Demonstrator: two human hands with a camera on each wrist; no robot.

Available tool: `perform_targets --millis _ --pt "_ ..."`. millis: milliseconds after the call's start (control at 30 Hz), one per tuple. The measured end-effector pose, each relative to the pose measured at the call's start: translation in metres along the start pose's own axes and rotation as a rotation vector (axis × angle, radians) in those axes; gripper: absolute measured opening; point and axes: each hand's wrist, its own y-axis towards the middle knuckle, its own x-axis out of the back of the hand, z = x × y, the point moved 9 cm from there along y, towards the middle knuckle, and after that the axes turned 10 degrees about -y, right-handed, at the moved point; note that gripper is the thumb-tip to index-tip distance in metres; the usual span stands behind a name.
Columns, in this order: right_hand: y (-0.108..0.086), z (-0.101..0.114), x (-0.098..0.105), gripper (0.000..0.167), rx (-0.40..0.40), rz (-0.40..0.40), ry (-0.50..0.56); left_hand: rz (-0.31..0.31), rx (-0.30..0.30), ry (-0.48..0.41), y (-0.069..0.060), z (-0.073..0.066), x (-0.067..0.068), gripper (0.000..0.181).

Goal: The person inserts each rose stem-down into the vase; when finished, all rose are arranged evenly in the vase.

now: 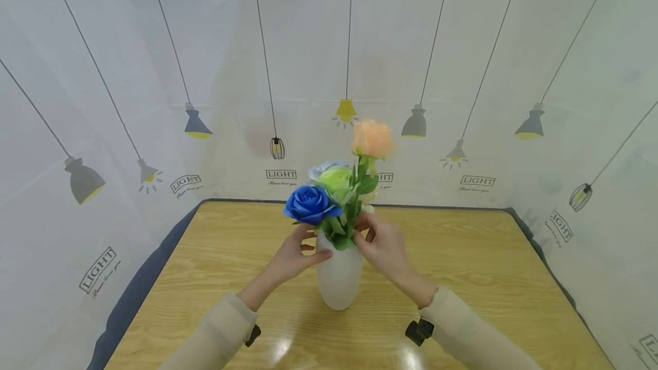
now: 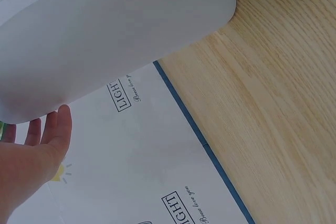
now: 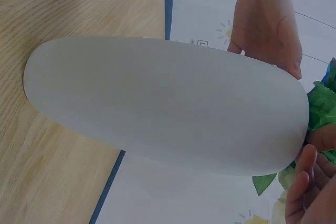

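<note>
A white vase (image 1: 339, 278) stands upright on the wooden table, holding several artificial roses. At its left side, my left hand (image 1: 293, 256) grips the upper part, thumb in front and fingers around the back; its fingertips (image 2: 64, 116) touch the vase in the left wrist view. My right hand (image 1: 384, 247) is at the right of the rim, thumb and fingers pinching among the stems, seemingly on the stem of the peach rose (image 1: 372, 139), which rises highest. A blue rose (image 1: 310, 204) leans left beside a pale green rose (image 1: 336, 181). Leaves (image 3: 321, 107) partly hide the right hand's grip.
The light wooden table (image 1: 231, 233) reaches a dark blue edge (image 1: 154, 278) at its sides and back. A white curtain (image 1: 303, 44) printed with hanging lamps surrounds it. Black wrist cameras (image 1: 420, 331) sit under both sleeves.
</note>
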Motion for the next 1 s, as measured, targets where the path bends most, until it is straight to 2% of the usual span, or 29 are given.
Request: perform_targets --millis 133,300,600,833,933,1000 --pt "-0.003 -0.002 -0.004 0.011 0.002 0.004 0.0 -0.002 0.001 0.013 0.0 -0.001 0.0 0.059" --pt "-0.005 -0.001 -0.002 0.013 0.027 -0.045 -0.02 -0.005 -0.008 0.017 0.001 0.0 0.0 0.059" --pt "-0.007 -0.012 0.005 0.005 -0.03 -0.048 -0.004 -0.009 -0.009 0.001 0.001 0.0 0.0 0.059" --pt "0.008 -0.012 0.033 0.01 -0.043 -0.189 0.075 -0.005 -0.014 0.004 0.001 0.002 0.001 0.06" --pt "0.019 -0.008 0.047 0.011 -0.092 -0.228 0.108 -0.001 -0.016 0.004 0.001 0.002 0.0 0.06" --pt "0.027 -0.01 0.052 0.014 -0.185 -0.22 0.173 0.0 -0.016 0.004 0.001 0.002 0.0 0.06"
